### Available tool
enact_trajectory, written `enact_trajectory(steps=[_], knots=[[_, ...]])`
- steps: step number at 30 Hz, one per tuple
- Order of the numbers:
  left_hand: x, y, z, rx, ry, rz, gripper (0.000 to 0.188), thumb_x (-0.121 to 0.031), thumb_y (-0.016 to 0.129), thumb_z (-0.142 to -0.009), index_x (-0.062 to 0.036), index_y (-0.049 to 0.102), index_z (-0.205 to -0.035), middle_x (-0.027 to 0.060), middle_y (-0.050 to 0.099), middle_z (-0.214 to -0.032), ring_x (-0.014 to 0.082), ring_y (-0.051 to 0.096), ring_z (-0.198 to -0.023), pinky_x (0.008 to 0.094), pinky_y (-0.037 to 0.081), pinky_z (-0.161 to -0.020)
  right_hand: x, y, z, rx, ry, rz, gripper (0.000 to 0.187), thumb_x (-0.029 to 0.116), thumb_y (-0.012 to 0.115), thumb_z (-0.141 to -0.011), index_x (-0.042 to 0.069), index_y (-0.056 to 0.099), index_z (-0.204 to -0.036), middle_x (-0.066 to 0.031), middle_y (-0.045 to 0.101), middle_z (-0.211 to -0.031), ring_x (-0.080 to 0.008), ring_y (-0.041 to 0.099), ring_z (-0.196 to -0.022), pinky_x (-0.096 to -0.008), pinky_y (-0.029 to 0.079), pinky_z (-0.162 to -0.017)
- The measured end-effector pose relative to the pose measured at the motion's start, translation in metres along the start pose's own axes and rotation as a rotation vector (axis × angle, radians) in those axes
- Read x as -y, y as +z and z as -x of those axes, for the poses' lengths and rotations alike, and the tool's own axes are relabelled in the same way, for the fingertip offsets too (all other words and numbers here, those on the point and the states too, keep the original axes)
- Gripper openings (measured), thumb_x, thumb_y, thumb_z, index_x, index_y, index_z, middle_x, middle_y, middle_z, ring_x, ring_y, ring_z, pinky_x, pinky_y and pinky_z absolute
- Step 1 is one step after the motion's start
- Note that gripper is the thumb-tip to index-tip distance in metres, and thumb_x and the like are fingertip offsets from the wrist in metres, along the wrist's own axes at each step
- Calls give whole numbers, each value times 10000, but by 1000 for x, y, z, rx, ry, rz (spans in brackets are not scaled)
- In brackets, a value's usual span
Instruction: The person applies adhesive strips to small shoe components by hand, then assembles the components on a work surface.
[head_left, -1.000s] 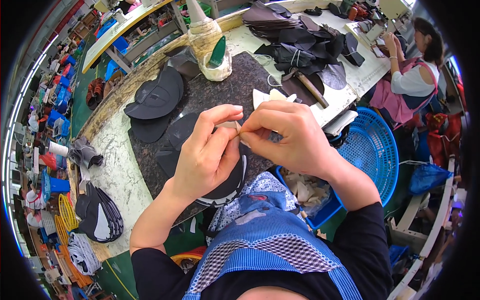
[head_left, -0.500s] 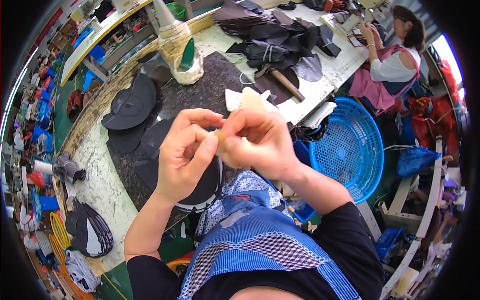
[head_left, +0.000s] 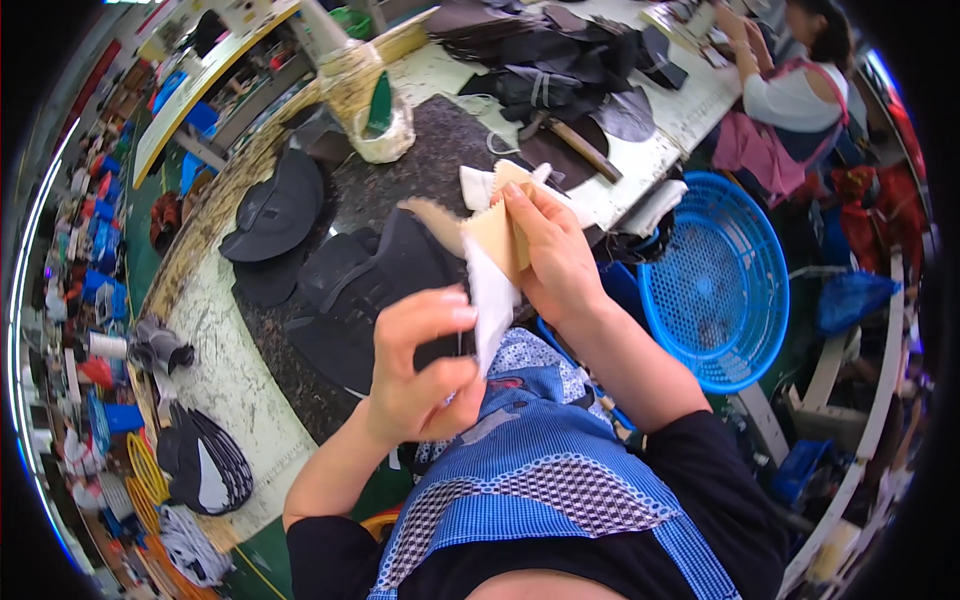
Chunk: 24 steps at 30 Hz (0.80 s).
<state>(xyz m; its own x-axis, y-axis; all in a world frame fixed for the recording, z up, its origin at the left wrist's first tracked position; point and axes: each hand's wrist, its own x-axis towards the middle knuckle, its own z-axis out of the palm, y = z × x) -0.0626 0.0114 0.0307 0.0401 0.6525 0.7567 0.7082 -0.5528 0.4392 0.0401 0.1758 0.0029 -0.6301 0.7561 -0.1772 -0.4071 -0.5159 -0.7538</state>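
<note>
My right hand (head_left: 560, 245) is closed on beige fabric pieces (head_left: 488, 238) with zigzag-cut edges, thumb on top near their upper end. One piece hangs down with its white side (head_left: 490, 310) showing, and another tan flap is blurred to the left. My left hand (head_left: 425, 365) is beside the white piece, fingers curved and apart, slightly smeared by motion; whether its fingertips touch the fabric I cannot tell. Under my hands, black curved shaped pieces (head_left: 345, 270) lie on a dark worn slab (head_left: 425, 130). A white cloth (head_left: 477, 186) lies behind the beige pieces.
A cup wrapped in yellowed material (head_left: 385, 140) holds something green. A hammer (head_left: 583, 148) lies near stacked dark pieces (head_left: 560, 75). A blue plastic basket (head_left: 715, 290) stands at the right. Beyond it a person (head_left: 790, 110) sits working. More black pieces (head_left: 205, 465) lie at the left.
My hands were together, pinching something small; now they are apart. My right hand has taken hold of the beige fabric pieces and lifted them. My left hand has moved down and slightly right.
</note>
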Motion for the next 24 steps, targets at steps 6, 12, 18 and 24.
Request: enact_trajectory(steps=[6, 12, 18, 24], knots=[[-28, -8, 6, -446, -307, 1024, 302, -244, 518, -907, -111, 371, -679, 119, 698, -853, 348, 567, -1200, 507, 355, -1123, 1, -41, -10, -208, -131, 56, 255, 294, 636, -1010, 51, 692, -956, -26, 681, -811, -116, 644, -659, -271, 519, -586], [-41, -82, 15, -561, -566, 1047, 465, -495, 469, -994, -124, 425, -716, 38, 498, -659, 171, 509, -624, 300, 460, -633, 38, -153, 51, -223, -703, 1587, 293, 232, 743, -894, 27, 708, -1101, -100, 681, -1020, -218, 666, -875, -288, 514, -737], [-51, -47, 41, 191, -511, -17, 635, -619, 492, -979, -6, 656, -949, 192, 683, -958, 340, 711, -829, 393, 571, -681, 20, 1, 89, 821, 110, 943, 480, 364, 866, -768, -1, 693, -1029, -76, 716, -884, -124, 667, -690, -246, 501, -586], [-78, -66, 75, 279, -1028, 91, 731, -126, 851, -783, -58, 436, -1381, 142, 715, -1141, 203, 740, -831, 294, 570, -675, -5, -7, 106, 748, 332, 875, 105, 95, 741, -897, -1, 702, -880, 8, 661, -721, -67, 592, -618, -233, 426, -538]])
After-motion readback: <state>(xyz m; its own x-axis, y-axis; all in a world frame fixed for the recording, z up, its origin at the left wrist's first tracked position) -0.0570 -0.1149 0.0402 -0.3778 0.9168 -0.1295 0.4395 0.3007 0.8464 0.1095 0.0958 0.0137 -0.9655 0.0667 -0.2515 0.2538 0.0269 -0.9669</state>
